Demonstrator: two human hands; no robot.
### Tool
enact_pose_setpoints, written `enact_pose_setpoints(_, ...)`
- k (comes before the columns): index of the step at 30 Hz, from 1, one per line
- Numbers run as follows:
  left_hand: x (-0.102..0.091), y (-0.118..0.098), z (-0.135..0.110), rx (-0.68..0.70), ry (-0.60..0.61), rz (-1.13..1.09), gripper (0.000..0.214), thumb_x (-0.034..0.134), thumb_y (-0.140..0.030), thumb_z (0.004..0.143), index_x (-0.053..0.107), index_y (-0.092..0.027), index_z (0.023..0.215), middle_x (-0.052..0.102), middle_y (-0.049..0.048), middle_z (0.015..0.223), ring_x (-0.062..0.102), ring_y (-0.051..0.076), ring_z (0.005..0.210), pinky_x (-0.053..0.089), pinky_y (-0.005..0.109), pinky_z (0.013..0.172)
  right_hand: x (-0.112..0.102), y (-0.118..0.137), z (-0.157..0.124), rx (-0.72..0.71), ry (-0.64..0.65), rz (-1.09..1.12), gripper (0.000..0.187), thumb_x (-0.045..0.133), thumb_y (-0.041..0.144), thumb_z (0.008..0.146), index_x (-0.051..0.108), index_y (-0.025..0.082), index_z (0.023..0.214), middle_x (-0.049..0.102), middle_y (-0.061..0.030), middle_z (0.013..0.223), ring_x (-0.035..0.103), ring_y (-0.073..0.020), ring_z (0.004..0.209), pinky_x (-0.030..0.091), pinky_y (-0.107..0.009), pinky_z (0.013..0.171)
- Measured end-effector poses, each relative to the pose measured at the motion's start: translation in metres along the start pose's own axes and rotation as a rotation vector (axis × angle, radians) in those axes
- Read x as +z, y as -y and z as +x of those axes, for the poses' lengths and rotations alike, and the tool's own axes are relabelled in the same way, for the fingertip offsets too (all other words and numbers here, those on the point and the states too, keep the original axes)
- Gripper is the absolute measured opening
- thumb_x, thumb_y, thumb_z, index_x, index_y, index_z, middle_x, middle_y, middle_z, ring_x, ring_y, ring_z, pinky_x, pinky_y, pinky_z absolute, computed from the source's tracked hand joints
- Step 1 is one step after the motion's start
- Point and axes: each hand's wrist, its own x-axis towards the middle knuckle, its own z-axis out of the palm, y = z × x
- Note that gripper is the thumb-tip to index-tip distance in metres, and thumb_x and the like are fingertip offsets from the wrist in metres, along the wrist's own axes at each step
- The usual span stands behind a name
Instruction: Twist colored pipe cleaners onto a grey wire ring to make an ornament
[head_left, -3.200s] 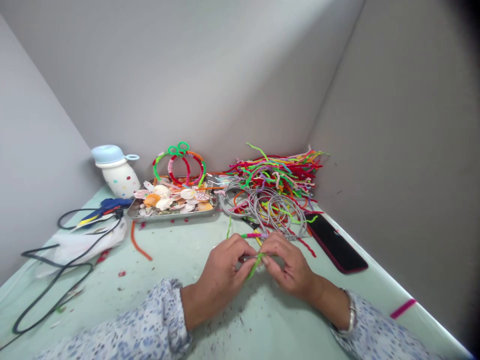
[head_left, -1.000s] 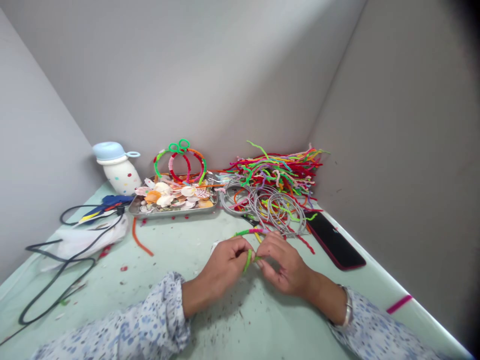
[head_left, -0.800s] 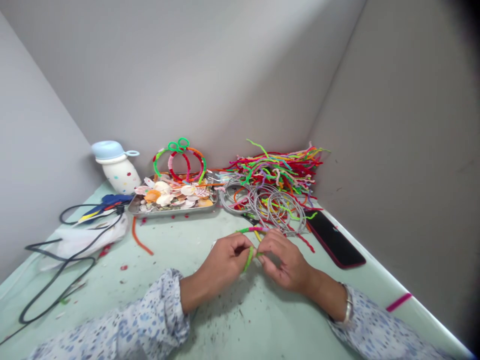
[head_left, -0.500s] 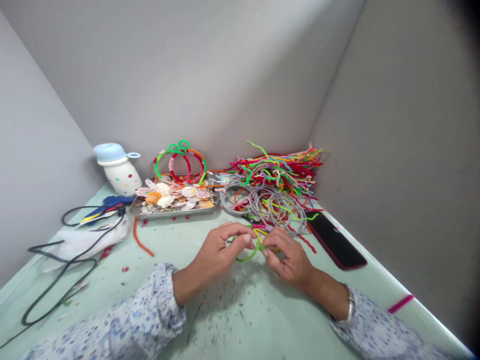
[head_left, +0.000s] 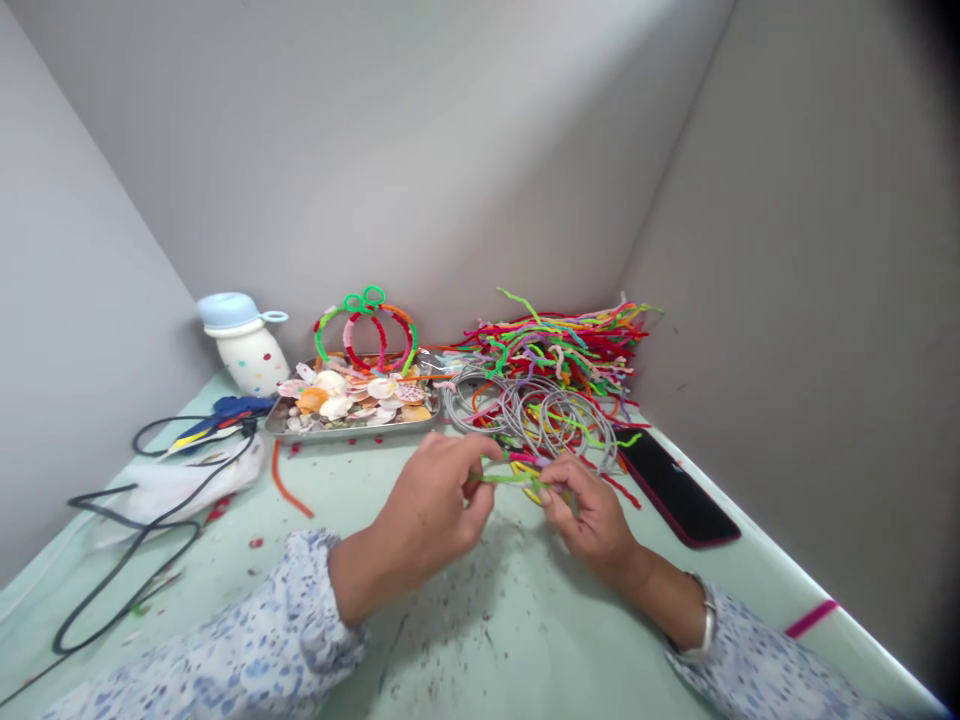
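Observation:
My left hand (head_left: 433, 500) and my right hand (head_left: 589, 510) meet over the middle of the pale green table (head_left: 480, 640). Between their fingertips both pinch a green pipe cleaner (head_left: 507, 480), stretched nearly level. It is wound on a small ring with pink, yellow and purple wrapping (head_left: 534, 472), partly hidden by my right fingers. Just behind the hands lies a heap of grey wire rings (head_left: 536, 412).
A pile of coloured pipe cleaners (head_left: 559, 345) lies at the back. A metal tray of shells (head_left: 352, 405), wrapped hoops (head_left: 365, 330) and a white jar (head_left: 244, 345) stand back left. A phone (head_left: 679, 487) lies right; a glue gun (head_left: 217, 415) and black cable (head_left: 127, 540) left.
The green pipe cleaner went from bent down between my hands to pulled out level. Both hands have shifted a little farther from me, toward the grey rings.

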Motion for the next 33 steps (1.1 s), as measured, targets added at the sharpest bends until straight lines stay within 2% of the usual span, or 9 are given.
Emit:
enact_pose_setpoints(7,-0.027,0.009,0.016,0.004,-0.185,0.32,0.022,0.063,-0.014,0.078,0.057,-0.02,0.098,0.063,0.0027,0.087,0.056,0.023,0.087,0.036,0.039,0.084,0.002,-0.002,-0.001,0.031,0.001,0.033,0.003,0.05,0.02,0.087,0.053,0.021,0.086,0.05,-0.0004,0.076,0.05,-0.0162,0.07,0.041,-0.029,0.065)
enact_pose_setpoints(13,-0.027,0.042,0.023,-0.136,-0.16,0.484,0.063,0.078,-0.026,0.067,0.047,-0.018,0.121,0.056,0.0118,0.113,0.049,0.032,0.104,0.041,0.044,0.087,0.004,-0.004,-0.002,0.139,-0.087,0.107,0.004,0.05,0.023,0.089,0.053,0.022,0.087,0.048,0.0012,0.077,0.047,-0.0143,0.069,0.039,-0.027,0.064)
enact_pose_setpoints(16,-0.024,0.056,0.025,-0.218,-0.275,0.467,0.067,0.077,-0.029,0.067,0.045,-0.016,0.124,0.053,0.0135,0.114,0.049,0.032,0.105,0.042,0.047,0.09,0.003,-0.006,0.0,0.244,-0.185,0.181,0.006,0.049,0.026,0.09,0.053,0.023,0.088,0.049,0.0016,0.077,0.047,-0.0142,0.07,0.039,-0.026,0.065)
enact_pose_setpoints(19,-0.027,0.043,0.024,-0.177,-0.313,0.417,0.069,0.073,-0.019,0.067,0.043,-0.016,0.128,0.049,0.0151,0.118,0.046,0.034,0.11,0.041,0.051,0.092,0.003,-0.006,0.002,0.344,-0.274,0.226,0.008,0.05,0.03,0.09,0.053,0.022,0.088,0.05,0.0021,0.075,0.047,-0.0143,0.069,0.039,-0.026,0.064)
enact_pose_setpoints(23,-0.022,-0.008,0.002,0.16,-0.476,0.185,0.049,0.058,-0.007,0.073,0.049,-0.019,0.119,0.051,0.0112,0.116,0.048,0.028,0.112,0.039,0.047,0.097,0.005,-0.002,0.003,0.339,-0.258,0.249,0.01,0.05,0.031,0.089,0.054,0.022,0.087,0.051,0.0017,0.075,0.048,-0.0147,0.068,0.04,-0.026,0.063)
enact_pose_setpoints(25,-0.01,-0.03,-0.015,0.407,-0.371,0.052,0.034,0.055,-0.008,0.075,0.054,-0.018,0.107,0.057,0.0081,0.102,0.054,0.023,0.097,0.043,0.04,0.088,0.007,0.0,0.001,0.303,-0.216,0.225,0.01,0.049,0.03,0.09,0.054,0.021,0.086,0.05,0.0015,0.075,0.047,-0.0145,0.067,0.04,-0.026,0.062)
enact_pose_setpoints(28,0.011,-0.048,-0.035,0.63,0.102,-0.138,0.014,0.052,-0.019,0.089,0.056,-0.015,0.102,0.067,0.0051,0.091,0.059,0.017,0.081,0.045,0.031,0.079,0.008,0.002,0.0,0.263,-0.181,0.176,0.008,0.049,0.027,0.09,0.054,0.021,0.088,0.05,0.0012,0.077,0.047,-0.0141,0.067,0.04,-0.026,0.062)
enact_pose_setpoints(30,0.021,-0.052,-0.04,0.599,0.295,-0.252,0.015,0.044,-0.017,0.095,0.055,-0.016,0.105,0.07,0.004,0.091,0.062,0.014,0.082,0.045,0.028,0.082,0.008,0.002,-0.001,0.242,-0.185,0.16,0.006,0.049,0.025,0.09,0.054,0.022,0.088,0.05,0.0012,0.077,0.047,-0.0138,0.066,0.041,-0.026,0.062)
enact_pose_setpoints(33,0.027,-0.045,-0.039,0.364,0.259,-0.291,0.021,0.044,-0.017,0.091,0.055,-0.018,0.109,0.067,0.0075,0.1,0.06,0.02,0.094,0.046,0.035,0.088,0.007,0.002,-0.002,0.204,-0.179,0.144,0.005,0.049,0.023,0.09,0.054,0.022,0.089,0.05,0.0008,0.078,0.048,-0.0139,0.068,0.042,-0.026,0.063)
